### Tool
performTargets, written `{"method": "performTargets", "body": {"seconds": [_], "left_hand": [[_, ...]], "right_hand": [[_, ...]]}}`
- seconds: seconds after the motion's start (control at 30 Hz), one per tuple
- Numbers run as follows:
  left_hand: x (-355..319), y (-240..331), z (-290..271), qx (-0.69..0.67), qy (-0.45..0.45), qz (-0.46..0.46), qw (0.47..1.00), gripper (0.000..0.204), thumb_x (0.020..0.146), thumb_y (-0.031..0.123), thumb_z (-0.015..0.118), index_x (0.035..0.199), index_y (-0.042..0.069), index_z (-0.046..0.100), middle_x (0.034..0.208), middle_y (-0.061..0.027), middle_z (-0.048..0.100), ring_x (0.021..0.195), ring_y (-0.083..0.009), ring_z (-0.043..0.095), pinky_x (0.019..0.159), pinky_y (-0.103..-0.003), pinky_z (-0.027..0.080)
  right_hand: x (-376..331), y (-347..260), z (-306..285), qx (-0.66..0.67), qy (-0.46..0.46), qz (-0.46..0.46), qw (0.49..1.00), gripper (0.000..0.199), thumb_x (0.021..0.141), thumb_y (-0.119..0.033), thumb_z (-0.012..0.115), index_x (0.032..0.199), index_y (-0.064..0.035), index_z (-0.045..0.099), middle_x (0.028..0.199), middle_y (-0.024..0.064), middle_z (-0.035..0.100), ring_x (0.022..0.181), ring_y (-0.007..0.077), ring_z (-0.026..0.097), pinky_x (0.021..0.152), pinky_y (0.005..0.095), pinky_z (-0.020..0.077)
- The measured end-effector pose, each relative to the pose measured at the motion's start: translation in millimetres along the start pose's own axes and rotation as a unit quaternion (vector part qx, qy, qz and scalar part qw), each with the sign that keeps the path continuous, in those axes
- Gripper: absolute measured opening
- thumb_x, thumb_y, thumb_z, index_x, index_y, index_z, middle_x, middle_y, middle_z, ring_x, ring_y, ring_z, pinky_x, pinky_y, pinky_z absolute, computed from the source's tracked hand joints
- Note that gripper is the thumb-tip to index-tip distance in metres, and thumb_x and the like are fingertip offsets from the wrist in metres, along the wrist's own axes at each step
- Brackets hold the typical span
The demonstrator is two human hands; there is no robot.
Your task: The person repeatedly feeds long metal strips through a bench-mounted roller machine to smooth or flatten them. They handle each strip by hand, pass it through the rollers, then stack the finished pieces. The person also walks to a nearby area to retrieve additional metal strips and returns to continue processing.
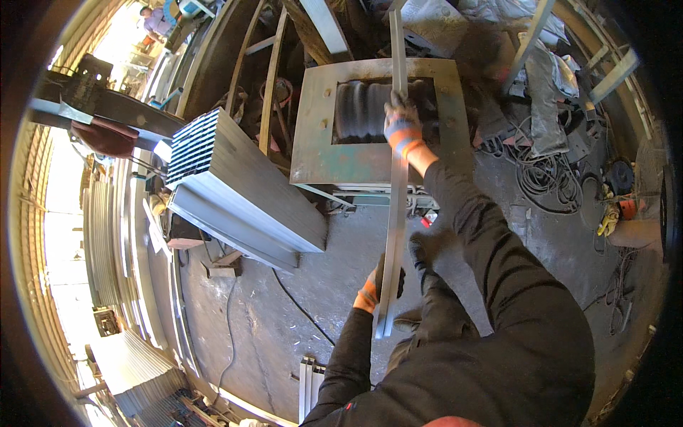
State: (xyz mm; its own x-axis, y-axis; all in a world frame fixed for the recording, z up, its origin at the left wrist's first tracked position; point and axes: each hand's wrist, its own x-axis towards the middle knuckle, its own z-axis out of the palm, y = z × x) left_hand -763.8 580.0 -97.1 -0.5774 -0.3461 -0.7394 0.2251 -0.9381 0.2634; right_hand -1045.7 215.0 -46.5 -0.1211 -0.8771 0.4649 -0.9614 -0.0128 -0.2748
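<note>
Metal bar (397, 206) across the roller machine (316, 153)! Clasped by left hand (372, 287) on the machine's near side, touched by right hand (403, 122) over its roller (358, 110), grip there unclear.

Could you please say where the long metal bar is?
In the head view, the metal bar is right of centre, left hand and right hand on it, overlapping the boxy machine.
</note>
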Motion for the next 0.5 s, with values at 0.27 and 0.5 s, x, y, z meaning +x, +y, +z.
{"method": "performTargets", "body": {"seconds": [0.27,0.5], "left_hand": [[-143,-197,-111,-0.117,-0.084,-0.073,0.987,0.069,0.107,0.077,0.053,0.103,0.011,0.070,0.078,-0.0021,0.065,0.064,-0.0221,0.063,0.058,-0.039,0.052],[-253,-332,-172,-0.112,-0.025,-0.080,0.990,0.062,0.108,0.074,0.056,0.097,0.015,0.070,0.079,-0.0006,0.065,0.065,-0.0205,0.063,0.058,-0.037,0.051]], "right_hand": [[-209,-122,-105,0.069,-0.046,0.011,0.997,0.046,0.094,-0.016,0.066,0.137,-0.0020,0.074,0.174,0.0262,0.043,0.163,0.0452,0.037,0.134,0.0570,0.0304],[-357,-198,-173,0.127,-0.064,0.017,0.990,0.044,0.092,-0.015,0.068,0.133,-0.0021,0.076,0.174,0.0300,0.041,0.163,0.0493,0.035,0.135,0.0585,0.0260]]}}
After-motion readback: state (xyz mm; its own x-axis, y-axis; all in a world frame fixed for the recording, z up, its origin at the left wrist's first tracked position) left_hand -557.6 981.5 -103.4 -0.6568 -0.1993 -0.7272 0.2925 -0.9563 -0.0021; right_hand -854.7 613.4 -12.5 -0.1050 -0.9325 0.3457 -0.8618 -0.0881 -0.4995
